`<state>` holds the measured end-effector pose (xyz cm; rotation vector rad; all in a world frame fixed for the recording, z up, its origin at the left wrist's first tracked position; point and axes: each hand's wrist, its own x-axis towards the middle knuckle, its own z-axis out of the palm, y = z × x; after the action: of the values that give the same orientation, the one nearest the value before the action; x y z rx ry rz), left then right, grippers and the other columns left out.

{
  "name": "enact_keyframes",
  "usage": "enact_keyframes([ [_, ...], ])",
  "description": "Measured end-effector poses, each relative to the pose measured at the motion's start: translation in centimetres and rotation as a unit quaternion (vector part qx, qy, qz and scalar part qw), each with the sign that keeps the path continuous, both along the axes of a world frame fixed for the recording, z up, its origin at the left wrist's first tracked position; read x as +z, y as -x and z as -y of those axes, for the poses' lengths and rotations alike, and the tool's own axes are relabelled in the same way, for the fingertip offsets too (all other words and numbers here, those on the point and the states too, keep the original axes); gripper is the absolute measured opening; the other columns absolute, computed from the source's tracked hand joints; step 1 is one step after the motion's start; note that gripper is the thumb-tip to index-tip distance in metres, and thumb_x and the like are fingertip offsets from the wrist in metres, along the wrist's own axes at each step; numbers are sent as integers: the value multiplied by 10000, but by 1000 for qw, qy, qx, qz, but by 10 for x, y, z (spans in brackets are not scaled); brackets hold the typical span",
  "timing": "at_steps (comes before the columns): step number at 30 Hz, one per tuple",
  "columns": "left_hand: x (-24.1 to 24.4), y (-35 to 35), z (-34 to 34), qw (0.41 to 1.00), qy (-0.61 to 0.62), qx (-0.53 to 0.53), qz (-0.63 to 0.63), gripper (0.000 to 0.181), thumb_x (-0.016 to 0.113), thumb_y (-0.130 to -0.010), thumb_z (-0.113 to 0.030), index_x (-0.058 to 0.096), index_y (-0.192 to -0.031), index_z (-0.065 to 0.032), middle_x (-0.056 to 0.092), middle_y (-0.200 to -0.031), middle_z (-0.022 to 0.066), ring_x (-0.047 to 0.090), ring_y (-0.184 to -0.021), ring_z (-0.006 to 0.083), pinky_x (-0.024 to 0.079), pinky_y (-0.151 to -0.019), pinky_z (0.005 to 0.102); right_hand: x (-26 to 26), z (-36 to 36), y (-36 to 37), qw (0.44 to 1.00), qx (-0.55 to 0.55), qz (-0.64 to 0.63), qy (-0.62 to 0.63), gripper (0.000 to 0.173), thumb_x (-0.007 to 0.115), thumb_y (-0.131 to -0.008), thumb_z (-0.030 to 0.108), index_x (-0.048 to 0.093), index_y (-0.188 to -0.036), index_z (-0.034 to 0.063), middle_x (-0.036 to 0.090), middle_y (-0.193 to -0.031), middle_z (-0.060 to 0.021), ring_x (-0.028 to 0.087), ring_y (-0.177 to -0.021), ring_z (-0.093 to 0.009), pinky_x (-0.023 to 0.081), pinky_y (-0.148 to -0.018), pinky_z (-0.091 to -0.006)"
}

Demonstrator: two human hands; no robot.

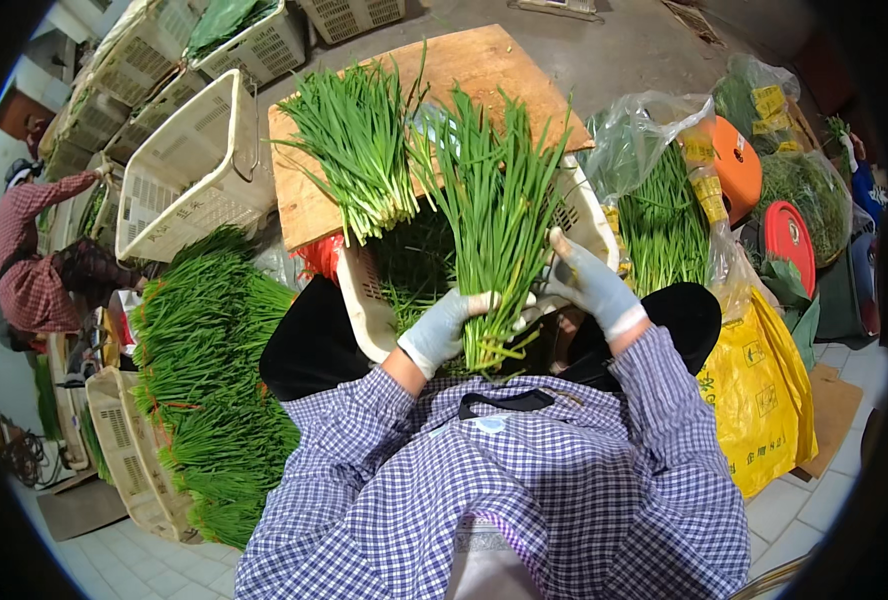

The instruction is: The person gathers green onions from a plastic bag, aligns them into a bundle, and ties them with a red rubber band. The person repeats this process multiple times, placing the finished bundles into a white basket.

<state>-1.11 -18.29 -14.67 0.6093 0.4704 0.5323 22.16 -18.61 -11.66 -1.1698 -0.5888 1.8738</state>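
My left hand (444,328), in a pale gloved covering with bare fingertips, is wrapped around the lower stems of a bunch of garlic chives (492,217). The leaves point away from me, and some yellowed bits show near the stem ends. My right hand (590,281), gloved alike, is at the bunch's right side with thumb raised and fingers apart; its fingertips are partly hidden by the stems. Beneath the bunch stands a white plastic basket (365,315) with loose green leaves inside. Across its far side rests a wooden board (489,64), bearing another pile of chives (361,150).
Bundled chives (211,390) are heaped at my left, near an upright white crate (181,202). Chives in clear plastic (661,225), a yellow bag (763,397), an orange container (735,169) and a red lid (789,244) are at right. Another person (38,255) sits far left.
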Motion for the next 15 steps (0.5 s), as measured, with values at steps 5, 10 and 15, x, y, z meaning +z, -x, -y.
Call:
enact_keyframes([
  [5,-7,-9,-10,999,-25,-35,-31,597,791,-818,-182,543,-1333,-8,671,-1176,102,650,-1077,226,547,-889,342,28,-65,20,986,-67,-49,-143,471,649,-947,342,575,-1286,24,650,-1198,-61,628,-1065,-159,528,-923,-321],
  [10,49,-25,-99,944,-301,-61,-118,623,816,-807,-221,551,-1326,0,662,-1200,76,612,-1087,169,472,-987,330,103,-112,8,973,-64,30,-219,309,718,-900,213,683,-1131,11,711,-980,-50,665,-839,-120,553,-735,-283],
  [15,163,-62,-191,842,-490,60,-218,480,767,-820,-156,595,-1242,-6,658,-1153,55,602,-1025,156,492,-928,325,167,-167,-3,807,-114,273,-511,281,745,-871,178,691,-1075,-8,718,-940,-53,648,-806,-123,536,-743,-279],
])
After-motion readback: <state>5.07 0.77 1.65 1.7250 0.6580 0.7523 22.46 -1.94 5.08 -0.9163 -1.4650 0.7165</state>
